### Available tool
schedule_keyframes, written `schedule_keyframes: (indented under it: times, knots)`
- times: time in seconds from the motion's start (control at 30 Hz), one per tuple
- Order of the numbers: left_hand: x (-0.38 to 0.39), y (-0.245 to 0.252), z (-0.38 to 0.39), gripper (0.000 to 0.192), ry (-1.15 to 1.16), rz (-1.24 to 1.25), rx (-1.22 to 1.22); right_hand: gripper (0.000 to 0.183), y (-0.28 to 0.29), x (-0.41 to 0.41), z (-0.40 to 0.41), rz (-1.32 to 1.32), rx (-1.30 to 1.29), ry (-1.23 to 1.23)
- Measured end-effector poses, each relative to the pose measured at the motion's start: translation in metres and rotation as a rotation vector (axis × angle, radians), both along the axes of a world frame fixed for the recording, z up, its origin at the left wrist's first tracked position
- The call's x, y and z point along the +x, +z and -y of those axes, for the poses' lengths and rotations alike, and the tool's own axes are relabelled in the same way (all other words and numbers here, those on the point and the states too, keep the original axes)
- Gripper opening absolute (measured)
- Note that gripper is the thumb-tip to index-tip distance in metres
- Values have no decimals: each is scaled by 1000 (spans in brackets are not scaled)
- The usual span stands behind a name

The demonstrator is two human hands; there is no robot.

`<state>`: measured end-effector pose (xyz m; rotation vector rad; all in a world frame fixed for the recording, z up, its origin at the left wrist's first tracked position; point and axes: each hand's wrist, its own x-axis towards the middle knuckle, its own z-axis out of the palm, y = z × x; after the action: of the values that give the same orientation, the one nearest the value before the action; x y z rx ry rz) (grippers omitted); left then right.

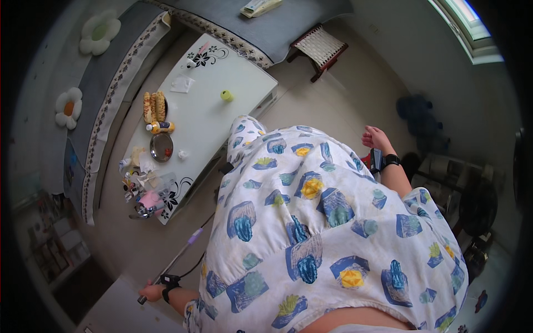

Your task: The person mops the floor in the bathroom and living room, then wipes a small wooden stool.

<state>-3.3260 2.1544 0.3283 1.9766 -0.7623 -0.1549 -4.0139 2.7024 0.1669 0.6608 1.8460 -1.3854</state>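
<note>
At the lower left my left hand (152,292) is closed around the end of a long thin pole (175,259) with a purple section; the pole's far part passes out of sight behind my patterned dress (266,233). My right hand (372,136) hangs at the right side of the dress, its fingers loosely curled, with no object visible in it. Both wrists wear black straps with small devices. Ahead to the left stands a white glass-topped table (208,112).
Corn cobs (154,107), a bottle (160,127), a metal plate (161,147), a pink container (150,201) and a green cup (227,95) stand on the table. A woven stool (320,46) is by the covered sofa (275,29). A blue object (418,116) lies at the right wall.
</note>
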Motion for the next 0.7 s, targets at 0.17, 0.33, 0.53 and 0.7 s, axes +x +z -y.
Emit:
schedule_keyframes:
  times: [0.17, 0.33, 0.53, 0.7]
  knots:
    - [-37, 0, 9, 36, -36, -25, -61, 26, -21, 25, -33, 14, -19, -30]
    - [-69, 5, 4, 33, -276, -39, -77, 22, -23, 52, -97, 82, 113, -166]
    - [-182, 41, -17, 37, -524, -314, -125, 20, -13, 51, -117, -27, 140, -136]
    - [-269, 90, -20, 37, -838, -391, -87, 22, 31, 55, -75, -5, 67, -158]
